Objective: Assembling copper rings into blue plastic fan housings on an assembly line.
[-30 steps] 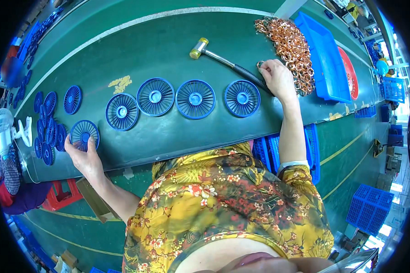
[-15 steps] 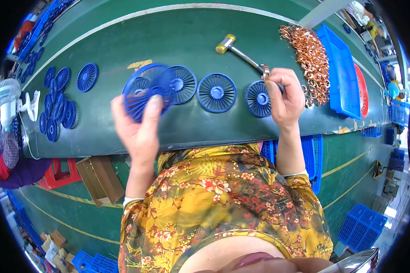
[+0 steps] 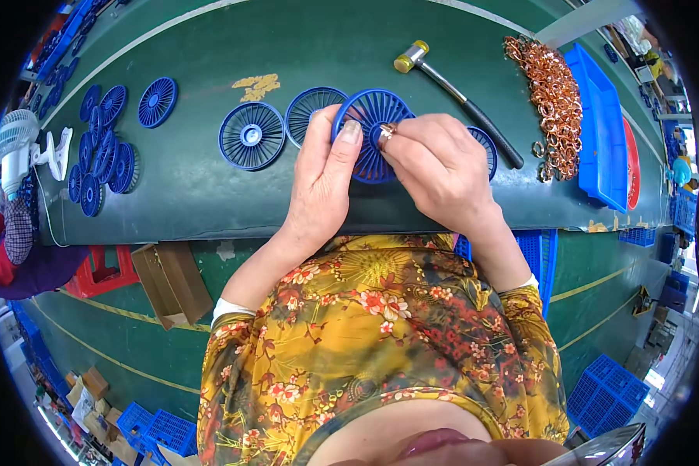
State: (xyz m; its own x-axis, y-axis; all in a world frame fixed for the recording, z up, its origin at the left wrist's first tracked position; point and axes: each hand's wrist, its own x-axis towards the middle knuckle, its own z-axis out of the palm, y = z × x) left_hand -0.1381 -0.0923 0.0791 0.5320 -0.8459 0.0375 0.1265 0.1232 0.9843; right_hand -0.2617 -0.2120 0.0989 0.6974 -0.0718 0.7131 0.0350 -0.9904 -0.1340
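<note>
A blue spoked wheel [image 3: 365, 116] is held with a copper ring [image 3: 386, 137] at its hub, mid-frame.
Other blue wheels [image 3: 104, 155] cluster at the left; centrally, the fingers of the left hand [image 3: 318, 182] clasp the held wheel and those of the right hand [image 3: 446, 167] pinch the ring; a mallet [image 3: 467, 104] and piled copper rings [image 3: 555, 101] lie upper right on the worktop [image 3: 186, 190].

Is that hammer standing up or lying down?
Lying down: the hammer stretches along the green table, untouched; the left hand holds a blue wheel, the right hand a copper-coloured ring.
</note>
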